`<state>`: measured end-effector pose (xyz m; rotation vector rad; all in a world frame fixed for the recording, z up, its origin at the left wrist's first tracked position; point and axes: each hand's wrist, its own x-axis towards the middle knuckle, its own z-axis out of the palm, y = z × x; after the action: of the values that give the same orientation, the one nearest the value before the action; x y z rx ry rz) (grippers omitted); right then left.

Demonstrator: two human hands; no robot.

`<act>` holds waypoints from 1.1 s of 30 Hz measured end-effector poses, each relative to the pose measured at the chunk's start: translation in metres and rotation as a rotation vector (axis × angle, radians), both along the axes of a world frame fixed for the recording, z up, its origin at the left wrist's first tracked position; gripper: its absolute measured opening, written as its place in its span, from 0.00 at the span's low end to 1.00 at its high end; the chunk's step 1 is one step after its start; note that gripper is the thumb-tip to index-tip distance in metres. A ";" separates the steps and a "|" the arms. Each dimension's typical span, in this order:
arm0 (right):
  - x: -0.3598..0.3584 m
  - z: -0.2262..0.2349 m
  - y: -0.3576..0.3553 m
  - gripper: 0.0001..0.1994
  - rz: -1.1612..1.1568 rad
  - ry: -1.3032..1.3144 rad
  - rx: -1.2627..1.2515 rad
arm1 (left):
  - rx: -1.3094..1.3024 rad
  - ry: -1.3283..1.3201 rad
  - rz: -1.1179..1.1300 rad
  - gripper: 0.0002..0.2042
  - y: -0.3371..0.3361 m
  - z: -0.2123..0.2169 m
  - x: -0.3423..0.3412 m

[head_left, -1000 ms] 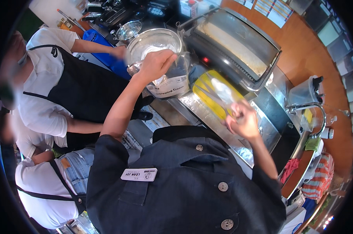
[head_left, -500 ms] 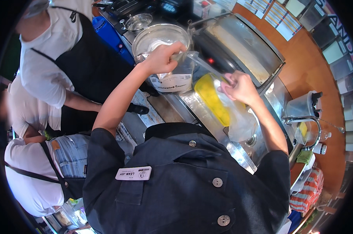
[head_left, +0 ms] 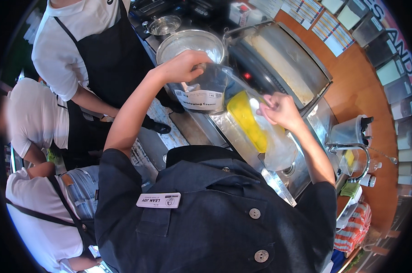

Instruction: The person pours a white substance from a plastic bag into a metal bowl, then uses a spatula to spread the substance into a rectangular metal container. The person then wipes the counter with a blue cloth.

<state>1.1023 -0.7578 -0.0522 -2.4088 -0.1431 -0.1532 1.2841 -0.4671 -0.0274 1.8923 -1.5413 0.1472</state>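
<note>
My left hand is closed at the rim of a clear plastic container with a white label. Clear plastic film, perhaps a bag, runs from that rim across to my right hand. The right fingers pinch its edge, and a cloudy part hangs below them. Under the film, a bright yellow mass lies in what looks like a tub; the film hides part of it. A large metal bowl stands just beyond my left hand.
Beyond my right hand is a metal-lidded appliance with a red light. A curved tap and a clear pitcher stand to the right. A small metal bowl is at the back. Co-workers in black aprons stand close on the left.
Both hands stay on the plastic and have shifted only slightly. The container's label sits a little lower in view. The co-worker at the upper left has moved a little to the right in view.
</note>
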 end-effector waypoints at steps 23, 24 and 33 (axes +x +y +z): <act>0.023 0.022 0.005 0.19 0.185 0.136 -0.057 | -0.297 -0.512 0.052 0.16 0.009 -0.047 0.017; 0.023 0.020 0.002 0.19 0.218 0.126 -0.069 | -0.300 -0.503 0.035 0.16 0.009 -0.047 0.018; 0.040 0.015 0.003 0.17 0.232 0.177 -0.068 | -0.408 -0.387 0.071 0.14 0.000 -0.061 0.022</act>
<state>1.1424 -0.7549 -0.0368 -2.4380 -0.3489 0.1737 1.3066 -0.4673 -0.0887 1.6494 -1.5406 0.8368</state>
